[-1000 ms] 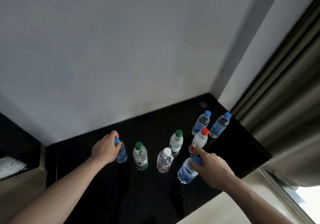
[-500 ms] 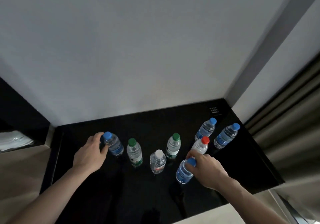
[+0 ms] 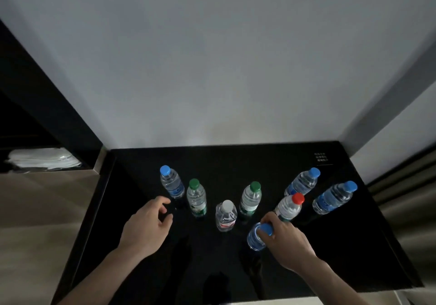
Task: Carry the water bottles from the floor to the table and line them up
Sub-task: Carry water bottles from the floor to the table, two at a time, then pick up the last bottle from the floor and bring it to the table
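1. Where the black tabletop [image 3: 342, 245] meets its near edge, both forearms come in over it, with bare dark surface between them and more toward the near right corner.
2. The right hand [image 3: 286, 241] has its grip on the near blue-capped bottle [image 3: 256, 238], fingers curled over the cap and neck; the bottle stands on the tabletop, just beside the red-capped bottle [image 3: 289, 208].
3. The left hand [image 3: 147, 225] is released, fingers loosely curled, holding nothing, just short of the left blue-capped bottle [image 3: 171, 183].
4. Mid-table, the white-capped bottle [image 3: 225, 215] shows a red label, unreadable; two green-capped bottles [image 3: 196, 197] flank it with green labels, also unreadable.
5. Farther right, two more blue-capped bottles [image 3: 303, 182] stand near the right edge, blue labels blurred.
6. At the far right corner, small white writing [image 3: 321, 159] is printed on the tabletop, too small to read.
7. The far edge sits against a pale wall [image 3: 212, 69], with open surface behind the bottles.
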`<act>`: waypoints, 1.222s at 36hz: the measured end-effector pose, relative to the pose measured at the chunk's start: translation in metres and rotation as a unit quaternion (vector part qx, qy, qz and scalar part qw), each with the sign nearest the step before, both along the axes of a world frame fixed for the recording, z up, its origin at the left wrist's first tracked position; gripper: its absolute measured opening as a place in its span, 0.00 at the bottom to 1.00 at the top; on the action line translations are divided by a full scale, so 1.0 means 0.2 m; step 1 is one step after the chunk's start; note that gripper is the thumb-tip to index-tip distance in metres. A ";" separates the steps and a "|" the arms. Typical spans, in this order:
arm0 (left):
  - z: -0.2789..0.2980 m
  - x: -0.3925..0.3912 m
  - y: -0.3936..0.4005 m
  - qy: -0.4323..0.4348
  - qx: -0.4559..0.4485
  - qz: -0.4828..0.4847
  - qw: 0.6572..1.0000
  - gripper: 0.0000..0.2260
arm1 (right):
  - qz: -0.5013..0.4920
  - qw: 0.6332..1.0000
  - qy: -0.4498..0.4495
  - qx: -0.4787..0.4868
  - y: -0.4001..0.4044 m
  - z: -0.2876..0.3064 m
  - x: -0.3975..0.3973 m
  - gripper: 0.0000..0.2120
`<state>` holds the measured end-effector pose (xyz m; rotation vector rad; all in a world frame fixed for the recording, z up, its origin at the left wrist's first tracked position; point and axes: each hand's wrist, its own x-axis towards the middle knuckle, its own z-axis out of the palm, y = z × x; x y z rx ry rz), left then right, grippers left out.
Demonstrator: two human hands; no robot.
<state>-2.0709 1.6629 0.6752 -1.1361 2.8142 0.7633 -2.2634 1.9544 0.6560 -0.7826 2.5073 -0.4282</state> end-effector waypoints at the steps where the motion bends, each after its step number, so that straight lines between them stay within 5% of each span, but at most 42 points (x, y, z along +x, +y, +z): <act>1: 0.01 0.00 0.01 -0.003 0.000 -0.001 1.000 0.16 | -0.007 1.000 -0.004 -0.006 0.00 -0.01 0.00 0.09; 12: 0.09 0.07 0.01 0.005 -0.001 -0.044 0.999 0.11 | -0.085 0.996 0.039 -0.002 0.02 0.11 0.08 0.20; 17: 0.15 0.24 -0.08 0.027 0.006 -0.048 0.998 0.08 | -0.064 0.992 0.071 -0.086 -0.15 0.26 0.27 0.15; 22: 0.19 0.60 -0.23 0.055 0.000 -0.032 0.998 0.08 | 0.003 0.984 0.069 -0.165 -0.47 0.36 0.60 0.10; 32: 0.19 1.62 -0.66 0.110 -0.013 0.055 0.992 0.13 | 0.215 0.966 -0.009 -0.142 -1.28 0.35 1.45 0.16; 37: 0.23 2.13 -0.79 0.096 -0.098 0.087 0.987 0.10 | 0.333 0.934 -0.034 -0.127 -1.65 0.38 1.87 0.21; 44: 0.26 2.80 -0.94 0.030 -0.078 0.232 0.969 0.17 | 0.488 0.866 -0.022 -0.103 -2.16 0.43 2.41 0.27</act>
